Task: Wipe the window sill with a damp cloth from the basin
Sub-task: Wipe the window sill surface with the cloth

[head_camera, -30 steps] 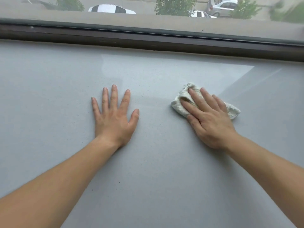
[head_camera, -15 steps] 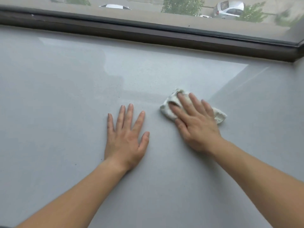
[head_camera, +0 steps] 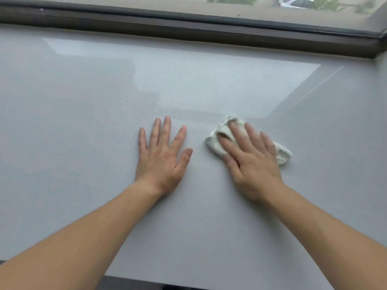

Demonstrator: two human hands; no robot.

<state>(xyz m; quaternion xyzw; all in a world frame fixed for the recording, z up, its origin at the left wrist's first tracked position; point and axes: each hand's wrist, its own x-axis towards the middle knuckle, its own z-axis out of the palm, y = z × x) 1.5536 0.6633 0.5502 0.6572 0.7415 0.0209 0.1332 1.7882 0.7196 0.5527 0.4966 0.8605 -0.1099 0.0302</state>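
Note:
A wide pale grey window sill (head_camera: 83, 122) fills the view. A small crumpled white cloth (head_camera: 215, 141) lies on it right of centre. My right hand (head_camera: 249, 162) presses flat on the cloth, fingers spread over it; the cloth's ends stick out past the fingertips on the left and past the little finger on the right. My left hand (head_camera: 161, 158) rests palm down on the bare sill just left of the cloth, fingers apart, holding nothing. A faint damp streak runs across the sill just beyond the fingertips. No basin is in view.
A dark brown window frame (head_camera: 188, 28) runs along the far edge of the sill and meets a corner at the far right. Through the glass are trees and a parked car (head_camera: 295, 2). The sill's near edge (head_camera: 188, 282) shows at the bottom.
The cloth under my right hand has slid back toward me, away from the window frame. My left hand stayed flat beside it. The view has tilted down, showing more sill.

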